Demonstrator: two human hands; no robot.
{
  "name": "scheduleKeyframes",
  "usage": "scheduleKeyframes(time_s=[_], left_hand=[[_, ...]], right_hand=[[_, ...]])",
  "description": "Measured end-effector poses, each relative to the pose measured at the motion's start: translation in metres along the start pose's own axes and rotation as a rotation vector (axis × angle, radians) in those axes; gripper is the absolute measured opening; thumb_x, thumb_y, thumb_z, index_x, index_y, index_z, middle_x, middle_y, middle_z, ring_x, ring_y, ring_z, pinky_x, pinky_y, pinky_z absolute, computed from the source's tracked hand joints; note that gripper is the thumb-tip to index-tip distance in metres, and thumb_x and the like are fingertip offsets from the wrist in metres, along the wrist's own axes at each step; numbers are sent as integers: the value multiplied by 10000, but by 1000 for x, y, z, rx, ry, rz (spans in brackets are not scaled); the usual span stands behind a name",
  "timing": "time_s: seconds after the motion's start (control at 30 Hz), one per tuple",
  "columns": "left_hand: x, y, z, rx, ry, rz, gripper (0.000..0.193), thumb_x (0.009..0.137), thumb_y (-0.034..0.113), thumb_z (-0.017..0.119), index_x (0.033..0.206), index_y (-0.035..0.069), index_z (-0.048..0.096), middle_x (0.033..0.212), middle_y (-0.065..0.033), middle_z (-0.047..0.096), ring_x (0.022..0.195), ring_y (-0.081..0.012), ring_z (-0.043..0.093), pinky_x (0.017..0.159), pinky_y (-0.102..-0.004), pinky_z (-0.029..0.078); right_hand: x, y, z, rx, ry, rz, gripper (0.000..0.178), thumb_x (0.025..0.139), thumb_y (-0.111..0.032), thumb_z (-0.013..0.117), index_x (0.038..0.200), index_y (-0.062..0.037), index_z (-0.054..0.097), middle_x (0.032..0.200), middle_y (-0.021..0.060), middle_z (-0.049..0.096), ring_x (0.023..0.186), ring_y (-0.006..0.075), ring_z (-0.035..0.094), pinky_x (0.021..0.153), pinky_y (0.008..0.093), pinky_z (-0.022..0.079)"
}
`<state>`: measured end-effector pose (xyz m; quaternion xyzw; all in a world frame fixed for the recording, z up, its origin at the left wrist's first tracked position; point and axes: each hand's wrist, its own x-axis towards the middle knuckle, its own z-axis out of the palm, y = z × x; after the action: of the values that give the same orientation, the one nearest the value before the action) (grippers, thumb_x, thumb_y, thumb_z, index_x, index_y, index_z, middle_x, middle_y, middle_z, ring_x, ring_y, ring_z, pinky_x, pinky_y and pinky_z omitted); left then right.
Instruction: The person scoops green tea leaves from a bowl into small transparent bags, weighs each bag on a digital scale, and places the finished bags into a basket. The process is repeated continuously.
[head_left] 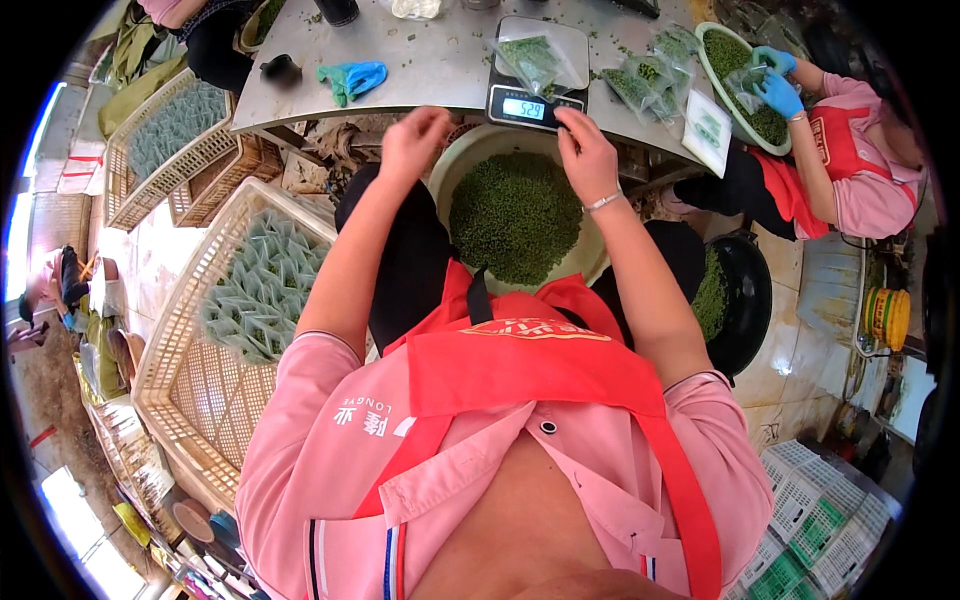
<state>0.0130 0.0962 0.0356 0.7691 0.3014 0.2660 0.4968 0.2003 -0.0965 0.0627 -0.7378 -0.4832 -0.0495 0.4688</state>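
Bag of green berries [530, 62] lies on scale [572, 50]; left grip [410, 148] curled together, right grip [588, 157] by display [525, 108], closure cannot be told. Bags [265, 285] already in crate [215, 405]; basin's [594, 245] loose berries [515, 215] apparently remain.

We can make out a lit display [525, 108] on the near side of the scale [574, 62], where a short row of digits stands upright. On the left chest of the pink shirt [300, 455] we see white lettering [370, 416], Chinese characters with a smaller line of Latin capitals, upside down from our view. The near red apron [530, 378] bears a gold-edged emblem [540, 330] with characters, also inverted and partly lost in the fold. At the right, a co-worker's red apron [838, 140] has yellowish lettering, and farther right a yellow tub [890, 318] carries reddish markings, both too small for us to read.
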Motion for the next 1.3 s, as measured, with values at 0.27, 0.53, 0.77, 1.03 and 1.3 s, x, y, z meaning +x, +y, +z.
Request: scheduleKeyframes(time_s=[0.27, 0.53, 0.77, 1.03, 1.3], left_hand=[[5, -4, 6, 260, 123, -31, 222, 838, 300, 625, 963, 118, 645, 791, -42, 689, 699, -174, 670, 630, -292, 504], [10, -2, 13, 782, 237, 118, 324, 776, 326, 654, 1024, 144, 553, 768, -91, 650, 732, -297, 631, 631, -421, 482], [11, -7, 15, 654, 377, 410, 349, 762, 269, 643, 1075, 143, 550, 736, -120, 647, 698, -322, 632, 588, -431, 486], [5, 4, 14, 664, 237, 292, 505, 691, 237, 697, 1157, 135, 533, 805, -107, 646, 707, -306, 631, 590, -400, 490], [5, -4, 19, 710, 207, 293, 520, 698, 224, 676, 1188, 164, 513, 834, -105, 654, 689, -310, 635, 579, -416, 495]], right_hand=[[60, 26, 35, -470, -196, -168, 203, 855, -212, 546, 1036, -166, 626, 1234, 19, 550, 760, 268, 639, 631, 375, 526], [70, -98, 55, -393, -527, -314, 120, 799, -129, 534, 823, -71, 636, 959, 90, 595, 759, 296, 641, 631, 401, 518], [62, -69, 98, -516, -715, -159, 129, 788, -114, 528, 861, -73, 627, 985, 86, 598, 823, 309, 627, 694, 415, 509], [51, -93, 71, -430, -712, -159, 238, 833, -111, 475, 1045, -72, 575, 1140, 114, 572, 891, 290, 641, 743, 395, 525], [45, -95, 64, -389, -739, -140, 201, 785, -94, 528, 967, -81, 611, 1077, 85, 554, 855, 294, 636, 702, 403, 525]])
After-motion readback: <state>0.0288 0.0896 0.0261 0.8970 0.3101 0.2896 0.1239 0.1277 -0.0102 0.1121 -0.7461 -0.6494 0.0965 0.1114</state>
